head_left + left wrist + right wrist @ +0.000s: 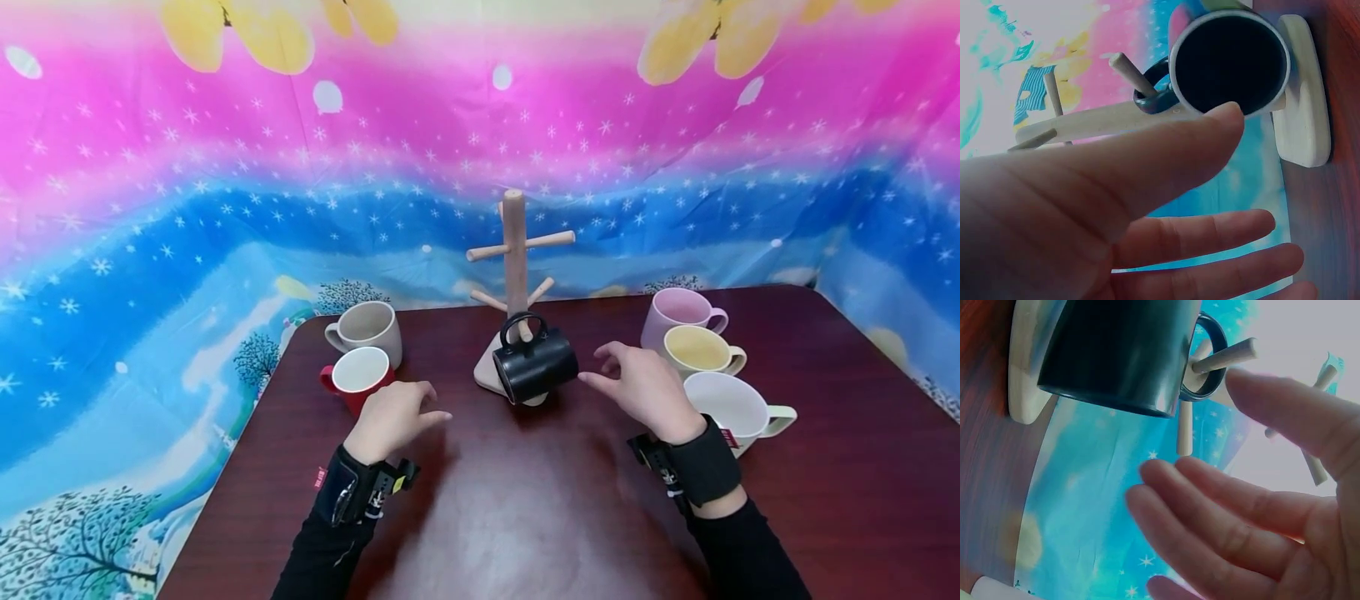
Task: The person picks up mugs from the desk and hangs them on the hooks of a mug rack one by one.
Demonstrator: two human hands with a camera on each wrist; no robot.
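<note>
Left hand (1116, 212) open, fingers straight, near black ceramic mug (1230, 62) hanging by handle on wooden peg rack (1300, 112).

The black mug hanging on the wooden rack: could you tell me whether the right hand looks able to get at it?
Probably yes. The right hand is open beside the black mug, with bare table and nothing between them.

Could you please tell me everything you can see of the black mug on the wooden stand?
The black mug looks like glossy ceramic, dark inside too. It hangs by its loop handle on a low peg of the wooden mug tree, tilted on its side, mouth facing the left hand. The right hand is close. Neither hand touches it.
</note>
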